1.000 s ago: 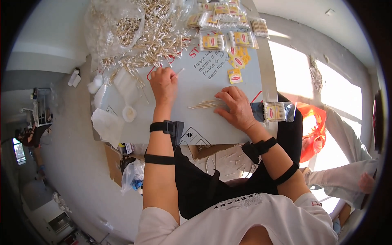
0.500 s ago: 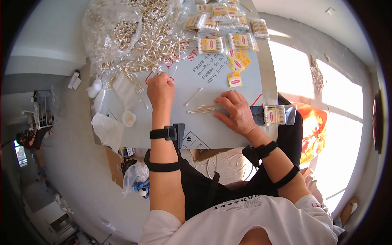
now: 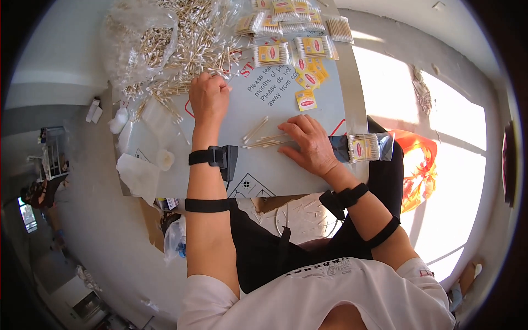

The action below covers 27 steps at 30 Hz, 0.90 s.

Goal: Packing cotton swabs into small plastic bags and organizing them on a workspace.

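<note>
My left hand (image 3: 210, 100) reaches to the near edge of a large heap of loose cotton swabs (image 3: 192, 38). Its fingers are curled closed, and what they hold, if anything, is hidden. My right hand (image 3: 311, 146) rests on the grey printed board with thumb and fingers apart. Between thumb and forefinger lie the ends of several cotton swabs (image 3: 267, 143), pointing left. Beyond these, two more swabs (image 3: 255, 128) lie slanted side by side. A filled swab packet (image 3: 363, 148) sits just right of my right hand, at the board's edge.
Filled swab packets (image 3: 272, 54) are piled at the far right of the board (image 3: 242, 110). Loose yellow labels (image 3: 306, 100) lie nearer me. A clear plastic bag (image 3: 132, 44) covers part of the heap. White paper (image 3: 137, 175) hangs over the near left edge. An orange bag (image 3: 415, 165) stands at right.
My left hand has moved away from me toward the swab heap. A second swab now lies beside the single slanted one. My right hand stays in place; the whole view has shifted slightly.
</note>
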Each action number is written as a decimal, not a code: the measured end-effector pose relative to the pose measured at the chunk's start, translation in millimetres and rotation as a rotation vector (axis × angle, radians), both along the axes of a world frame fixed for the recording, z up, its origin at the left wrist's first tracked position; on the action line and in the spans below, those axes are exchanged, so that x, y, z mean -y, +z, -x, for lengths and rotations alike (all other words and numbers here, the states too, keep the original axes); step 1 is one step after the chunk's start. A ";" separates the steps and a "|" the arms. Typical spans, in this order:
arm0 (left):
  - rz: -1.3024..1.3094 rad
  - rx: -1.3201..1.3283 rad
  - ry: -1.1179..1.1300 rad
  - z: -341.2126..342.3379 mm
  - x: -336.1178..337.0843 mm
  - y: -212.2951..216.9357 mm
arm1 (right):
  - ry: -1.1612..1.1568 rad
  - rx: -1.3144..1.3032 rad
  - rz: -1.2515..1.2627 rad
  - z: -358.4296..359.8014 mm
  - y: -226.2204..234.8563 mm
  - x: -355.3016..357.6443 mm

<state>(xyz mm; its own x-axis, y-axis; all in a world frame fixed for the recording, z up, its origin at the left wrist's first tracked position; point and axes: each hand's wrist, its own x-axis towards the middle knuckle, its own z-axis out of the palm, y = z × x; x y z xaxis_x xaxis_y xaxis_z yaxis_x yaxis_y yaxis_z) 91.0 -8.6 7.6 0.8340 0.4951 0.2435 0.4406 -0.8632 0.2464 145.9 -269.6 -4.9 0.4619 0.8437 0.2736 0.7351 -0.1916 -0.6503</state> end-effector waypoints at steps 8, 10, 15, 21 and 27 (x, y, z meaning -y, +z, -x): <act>0.220 0.062 -0.057 46.2 67.4 -6.0 | 0.018 -0.047 -0.053 0.4 -4.3 0.0; 0.240 0.133 -0.032 55.9 80.2 -11.1 | 0.008 -0.053 -0.067 1.9 -4.0 -1.2; 0.213 0.268 0.038 72.5 108.6 -17.6 | -0.011 -0.070 -0.145 1.3 -7.6 0.7; 0.235 0.252 -0.035 73.3 119.1 -18.5 | 0.008 -0.043 -0.129 3.1 -12.2 3.9; 0.598 0.641 0.025 55.8 132.6 -25.9 | -0.179 -0.429 -0.389 15.5 -8.4 -8.3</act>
<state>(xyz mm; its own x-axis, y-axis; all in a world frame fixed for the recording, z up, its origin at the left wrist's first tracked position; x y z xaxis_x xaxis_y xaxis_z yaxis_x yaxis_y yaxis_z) 35.2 -141.2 -18.2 0.6131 0.7057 0.3551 0.0793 -0.5021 0.8611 130.4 -261.2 -13.3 0.7249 0.6180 0.3043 0.3698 0.0237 -0.9288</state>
